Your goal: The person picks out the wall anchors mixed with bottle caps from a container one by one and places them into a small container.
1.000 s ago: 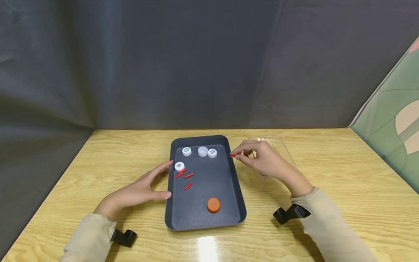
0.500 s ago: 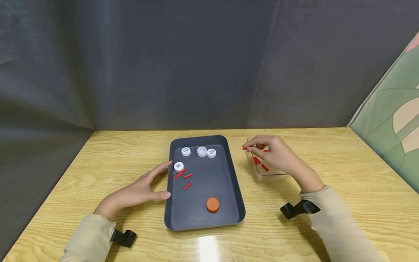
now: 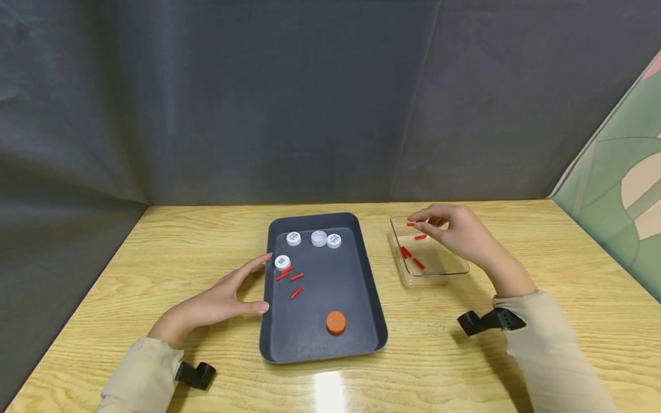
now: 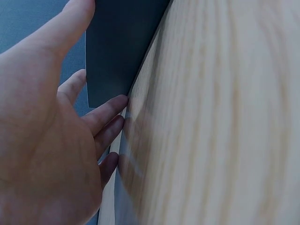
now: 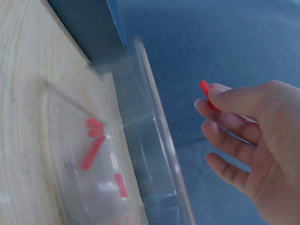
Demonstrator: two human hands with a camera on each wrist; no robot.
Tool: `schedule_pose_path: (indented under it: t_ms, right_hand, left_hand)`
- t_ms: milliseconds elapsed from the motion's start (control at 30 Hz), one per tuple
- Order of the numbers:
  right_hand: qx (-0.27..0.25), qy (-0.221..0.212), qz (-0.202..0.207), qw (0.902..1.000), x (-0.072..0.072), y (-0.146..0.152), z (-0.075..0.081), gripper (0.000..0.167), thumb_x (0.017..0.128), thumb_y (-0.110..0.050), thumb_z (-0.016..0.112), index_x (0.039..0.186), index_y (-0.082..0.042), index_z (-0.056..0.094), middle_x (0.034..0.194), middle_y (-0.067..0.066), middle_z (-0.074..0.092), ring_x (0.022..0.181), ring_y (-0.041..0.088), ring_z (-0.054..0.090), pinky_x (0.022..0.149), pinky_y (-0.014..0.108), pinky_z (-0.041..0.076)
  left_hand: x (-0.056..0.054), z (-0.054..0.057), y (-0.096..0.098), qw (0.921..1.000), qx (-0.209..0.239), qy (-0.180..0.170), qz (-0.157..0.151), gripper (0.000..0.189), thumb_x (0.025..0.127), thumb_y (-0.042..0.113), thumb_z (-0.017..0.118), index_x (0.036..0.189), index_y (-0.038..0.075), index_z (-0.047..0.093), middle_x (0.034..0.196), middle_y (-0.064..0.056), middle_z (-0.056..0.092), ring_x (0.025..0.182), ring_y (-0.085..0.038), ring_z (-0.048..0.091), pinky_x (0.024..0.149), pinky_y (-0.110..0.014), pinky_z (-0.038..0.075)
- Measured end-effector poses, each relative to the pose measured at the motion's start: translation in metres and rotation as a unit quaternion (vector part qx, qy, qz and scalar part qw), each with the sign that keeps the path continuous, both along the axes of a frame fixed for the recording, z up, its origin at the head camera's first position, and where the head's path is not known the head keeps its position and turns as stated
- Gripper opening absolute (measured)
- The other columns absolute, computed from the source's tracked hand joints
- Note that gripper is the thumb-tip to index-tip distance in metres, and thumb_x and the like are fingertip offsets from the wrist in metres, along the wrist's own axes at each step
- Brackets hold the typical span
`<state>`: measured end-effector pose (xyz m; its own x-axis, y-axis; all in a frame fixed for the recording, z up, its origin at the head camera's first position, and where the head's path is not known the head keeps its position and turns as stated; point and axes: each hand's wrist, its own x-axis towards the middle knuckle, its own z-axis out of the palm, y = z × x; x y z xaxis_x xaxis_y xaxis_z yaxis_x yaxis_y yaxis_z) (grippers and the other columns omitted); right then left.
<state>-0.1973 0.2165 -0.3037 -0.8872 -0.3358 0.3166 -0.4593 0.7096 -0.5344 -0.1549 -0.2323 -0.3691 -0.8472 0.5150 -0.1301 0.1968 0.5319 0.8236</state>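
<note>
My right hand point(image 3: 454, 232) pinches a short red stick point(image 5: 205, 89) between thumb and fingers, above the far part of a clear plastic box point(image 3: 434, 274). Several more red sticks point(image 3: 418, 264) lie inside that box. The left hand point(image 3: 222, 298) rests at the left edge of a dark grey tray point(image 3: 341, 287), thumb and fingers spread and fairly straight along its rim. On the tray, several red sticks point(image 3: 296, 293) lie near a white cap point(image 3: 282, 263) at the left. An orange cap point(image 3: 335, 323) sits at the tray's near end.
At the tray's far end are a white cap point(image 3: 293, 238), an upturned white cap point(image 3: 318, 238) and another printed white cap point(image 3: 334, 241) beside it. The wooden table point(image 3: 206, 252) meets a dark grey curtain point(image 3: 289, 115) at the back.
The right hand has moved right, from the tray's right edge to over the clear box, carrying the red stick. The left hand and the tray stay where they were.
</note>
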Motion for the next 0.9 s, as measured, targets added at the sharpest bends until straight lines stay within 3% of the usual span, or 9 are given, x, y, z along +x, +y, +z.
schedule_pose_path:
  t_ms: [267, 900]
  right_hand:
    - [0.018, -0.002, -0.011, 0.9998, -0.004, 0.011, -0.003, 0.017, 0.092, -0.005, 0.070, 0.108, -0.004, 0.075, 0.091, 0.004, 0.072, 0.079, 0.020, 0.061, 0.068, 0.030, 0.048]
    - [0.018, -0.043, -0.028, 0.9985, -0.011, 0.022, -0.015, 0.015, 0.092, -0.005, 0.069, 0.106, 0.000, 0.074, 0.092, 0.009, 0.072, 0.079, 0.021, 0.063, 0.071, 0.030, 0.051]
  left_hand:
    - [0.000, -0.001, 0.000, 1.0000, -0.005, -0.004, 0.002, 0.090, 0.088, 0.039, 0.075, 0.158, 0.031, 0.019, 0.162, -0.012, 0.022, 0.148, -0.038, 0.016, 0.110, -0.069, 0.016]
    - [-0.001, 0.000, 0.000, 1.0000, -0.006, -0.007, 0.004, 0.090, 0.088, 0.038, 0.075, 0.158, 0.034, 0.020, 0.162, -0.011, 0.021, 0.148, -0.037, 0.015, 0.109, -0.070, 0.016]
